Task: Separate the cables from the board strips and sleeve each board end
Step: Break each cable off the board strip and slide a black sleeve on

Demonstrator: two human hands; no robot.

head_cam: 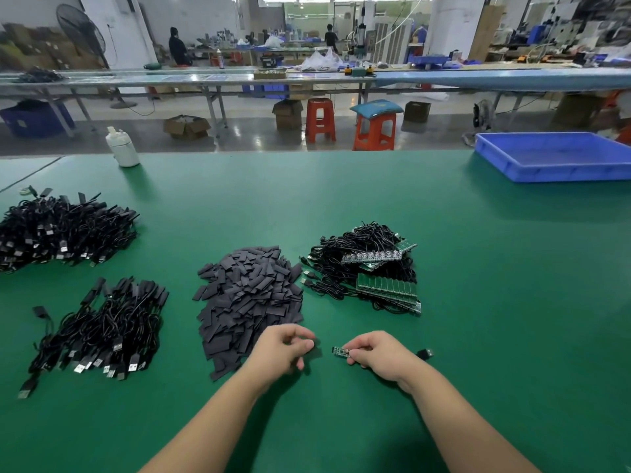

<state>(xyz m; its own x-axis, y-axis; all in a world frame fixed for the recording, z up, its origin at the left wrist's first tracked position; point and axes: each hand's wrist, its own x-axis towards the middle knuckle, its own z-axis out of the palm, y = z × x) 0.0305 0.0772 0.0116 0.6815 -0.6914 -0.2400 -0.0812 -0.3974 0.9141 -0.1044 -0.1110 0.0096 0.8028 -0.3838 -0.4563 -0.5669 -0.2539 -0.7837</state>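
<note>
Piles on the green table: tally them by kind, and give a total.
Piles of finished black cables: 2, the far-left pile and the near-left pile.
Pile of dark sleeves: 1.
Pile of cables on board strips: 1.
Total: 4 piles.

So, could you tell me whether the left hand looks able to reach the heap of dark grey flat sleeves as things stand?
Probably yes. The left hand hovers at the near edge of the heap of dark grey flat sleeves, with nothing between them, though its fingers already seem to pinch something small and dark.
</note>
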